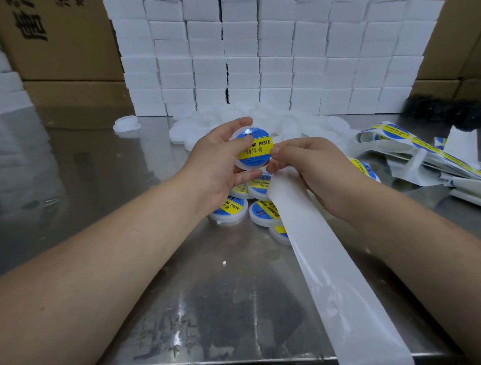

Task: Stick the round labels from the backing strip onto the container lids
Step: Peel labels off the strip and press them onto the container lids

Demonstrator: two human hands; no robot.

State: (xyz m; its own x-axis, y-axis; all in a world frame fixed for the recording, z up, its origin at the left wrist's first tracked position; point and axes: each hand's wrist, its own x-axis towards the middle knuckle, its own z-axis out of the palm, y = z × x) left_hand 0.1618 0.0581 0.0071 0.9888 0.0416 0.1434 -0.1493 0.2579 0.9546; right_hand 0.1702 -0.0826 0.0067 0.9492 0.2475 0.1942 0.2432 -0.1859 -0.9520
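While the left hand (219, 166) holds one white lid (247, 167) up above the table (109, 174), its grip closed round the rim and the thumb lying on the upper part of the round blue-and-yellow label (256, 150), the right hand (313, 165) meets the label's right edge with its fingertips (274, 153). Right grip closed on the bare backing strip (333, 261), which runs from under that hand down toward the near table edge. Label looks seated and roughly centred on the lid, so the step in hand reads as pressing it down. To do it well: keep the rim pinch steady so the lid cannot turn, then rub from the label's middle outward to the rim so no bubble is trapped. Pay most attention to the right edge, where the fingertips are. Keep the loose strip clear of the lid face. Whether any edge is lifted cannot be told from here. Labelled lids (264, 211) lie on the table just below the hands, the likely place for this one. Bare lids (300, 121) are heaped farther back, before stacked white boxes (256, 57). A strip carrying labels (425, 149) lies in loose folds to the right.
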